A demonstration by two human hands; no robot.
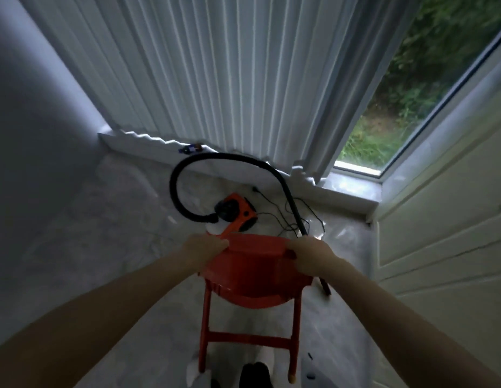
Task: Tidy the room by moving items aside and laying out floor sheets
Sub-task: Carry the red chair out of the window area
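With both hands, left point(205, 249) and right point(308, 256), clamped on the chair point(254, 273), its legs could be snagged on the cord point(288, 217) or sheet point(131, 219).

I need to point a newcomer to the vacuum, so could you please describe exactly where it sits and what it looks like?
Look to the window sill under the white vertical blinds. On the floor just before it, beyond the red chair gripped by the left hand and right hand, sits the vacuum. Its orange-and-black body and looping black hose set it apart.
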